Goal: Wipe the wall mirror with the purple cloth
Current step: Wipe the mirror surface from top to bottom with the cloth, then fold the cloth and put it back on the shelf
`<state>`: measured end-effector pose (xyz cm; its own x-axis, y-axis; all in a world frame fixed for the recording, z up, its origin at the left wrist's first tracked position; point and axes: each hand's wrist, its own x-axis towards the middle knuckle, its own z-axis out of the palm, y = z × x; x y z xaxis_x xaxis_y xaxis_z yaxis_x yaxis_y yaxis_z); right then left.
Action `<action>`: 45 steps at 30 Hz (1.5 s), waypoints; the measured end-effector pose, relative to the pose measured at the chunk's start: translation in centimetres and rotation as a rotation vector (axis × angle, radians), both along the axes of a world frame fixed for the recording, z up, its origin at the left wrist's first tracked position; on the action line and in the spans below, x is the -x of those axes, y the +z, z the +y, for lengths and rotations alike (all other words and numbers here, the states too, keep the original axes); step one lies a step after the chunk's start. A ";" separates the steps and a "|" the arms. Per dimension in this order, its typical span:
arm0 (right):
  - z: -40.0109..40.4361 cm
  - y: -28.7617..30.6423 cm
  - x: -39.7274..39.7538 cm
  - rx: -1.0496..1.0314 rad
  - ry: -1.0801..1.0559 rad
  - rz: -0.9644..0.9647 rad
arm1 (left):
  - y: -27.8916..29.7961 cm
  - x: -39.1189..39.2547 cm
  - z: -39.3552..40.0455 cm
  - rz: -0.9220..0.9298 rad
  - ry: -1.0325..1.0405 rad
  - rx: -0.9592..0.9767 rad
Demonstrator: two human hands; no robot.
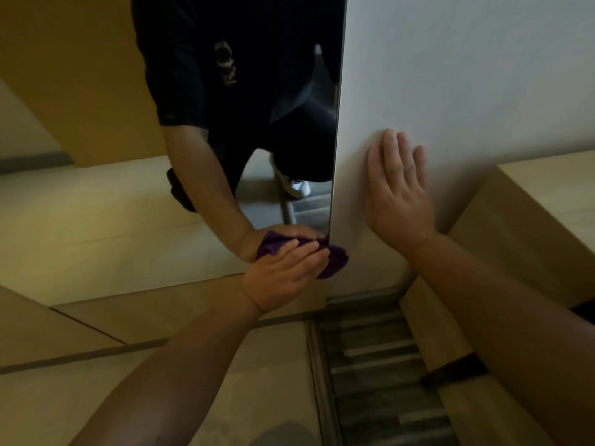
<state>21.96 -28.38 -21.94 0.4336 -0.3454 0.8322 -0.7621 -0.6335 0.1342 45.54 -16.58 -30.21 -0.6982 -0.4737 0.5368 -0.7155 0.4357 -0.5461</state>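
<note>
The wall mirror (112,201) fills the upper left of the head view, and its right edge runs down beside the white wall. My left hand (286,273) presses the purple cloth (336,260) flat against the mirror's bottom right corner. Most of the cloth is hidden under my fingers, with a bunched end poking out past the mirror's edge. My right hand (399,191) lies flat and open on the white wall (467,75) just right of the mirror, holding nothing. The glass reflects my arm, the cloth and a person in dark clothes.
A beige cabinet (531,220) stands against the wall at the right. A light wooden surface (161,317) runs below the mirror at the left. Between them lies a strip of grey striped floor (376,365).
</note>
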 end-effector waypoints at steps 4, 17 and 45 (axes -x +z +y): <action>0.0 0.1 0.0 0.017 -0.030 0.017 | -3.5 -0.6 1.0 -0.082 0.055 -0.193; 4.4 3.5 0.4 -0.396 -0.158 0.194 | 5.6 1.1 8.5 1.160 0.613 -1.479; 33.1 57.6 1.7 -1.847 0.353 -0.348 | 66.6 -0.4 23.3 0.697 0.194 -1.935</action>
<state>20.25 4.67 35.67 0.5914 -0.7204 -0.3624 -0.4258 0.1028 -0.8990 45.93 6.76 36.34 -0.5243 -0.6550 -0.5442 -0.6520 -0.1024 0.7513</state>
